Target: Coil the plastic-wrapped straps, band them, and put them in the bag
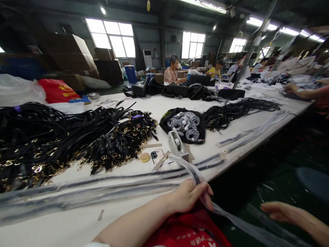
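Observation:
My left hand [189, 195] is closed around a dark strap in a long clear plastic sleeve [192, 168]. One end of the sleeve reaches the table by the tape dispenser; the rest trails down to the right past my lap. Off to the right, my right hand [285, 211] is slightly blurred, its fingers stretched out near the hanging plastic and apparently holding nothing. More sleeved straps [102, 195] lie lengthwise along the table's near side. The tape dispenser [177, 144] stands just beyond my left hand, beside a phone [156, 156] and a round yellow tin [145, 157].
Black straps with gold buckles [115, 147] are heaped at left. A black bag [202, 128] holds coiled, wrapped straps [183, 121]. Another strap bundle [231, 111] lies farther right. Co-workers sit along the far side, and a person's hand [291, 88] is at the right. The table edge [246, 154] runs diagonally.

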Tool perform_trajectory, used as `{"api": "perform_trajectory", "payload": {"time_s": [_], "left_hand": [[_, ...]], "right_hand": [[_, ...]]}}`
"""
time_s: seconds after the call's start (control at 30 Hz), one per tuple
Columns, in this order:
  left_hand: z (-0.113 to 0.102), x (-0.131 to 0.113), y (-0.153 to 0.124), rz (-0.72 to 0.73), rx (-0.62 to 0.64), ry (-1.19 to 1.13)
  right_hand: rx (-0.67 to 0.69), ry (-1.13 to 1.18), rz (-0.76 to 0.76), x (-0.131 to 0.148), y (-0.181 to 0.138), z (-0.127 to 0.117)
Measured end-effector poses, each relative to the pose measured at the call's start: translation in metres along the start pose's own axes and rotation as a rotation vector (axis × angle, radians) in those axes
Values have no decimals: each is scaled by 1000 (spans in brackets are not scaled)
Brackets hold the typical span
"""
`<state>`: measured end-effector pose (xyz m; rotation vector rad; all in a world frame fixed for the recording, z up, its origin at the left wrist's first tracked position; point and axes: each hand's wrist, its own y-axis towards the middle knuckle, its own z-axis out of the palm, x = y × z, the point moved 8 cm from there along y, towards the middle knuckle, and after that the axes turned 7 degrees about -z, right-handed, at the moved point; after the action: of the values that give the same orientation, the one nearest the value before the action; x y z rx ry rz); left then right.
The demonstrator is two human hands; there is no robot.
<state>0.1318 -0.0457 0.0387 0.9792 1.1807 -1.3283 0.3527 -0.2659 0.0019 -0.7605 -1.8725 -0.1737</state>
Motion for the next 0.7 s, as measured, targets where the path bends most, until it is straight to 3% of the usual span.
{"api": "perform_trajectory", "payload": {"time_s": [0.13,0.23,0.33,0.4,0.47,0.53,0.6,0.7], "left_hand": [[41,39,3,55,133,289],[53,60,-3,83,128,495],[39,73,-6,-45,78,466],[19,73,-7,-131,25,156],[-7,72,-8,-181,-89,-231],[-33,73,-11,-209,-216,-474],[-52,69,-14,-205,-271,-550],[-65,61,-20,-237,-237,-568]], "right_hand": [[322,379,-139,62,15,129],[314,595,-49,88,17,195],[249,629,-34,90,17,210],[299,550,-52,85,18,206],[374,450,-60,77,17,201],[417,379,-56,69,16,196],[441,326,-45,63,15,194],[449,264,-34,57,13,191]]}}
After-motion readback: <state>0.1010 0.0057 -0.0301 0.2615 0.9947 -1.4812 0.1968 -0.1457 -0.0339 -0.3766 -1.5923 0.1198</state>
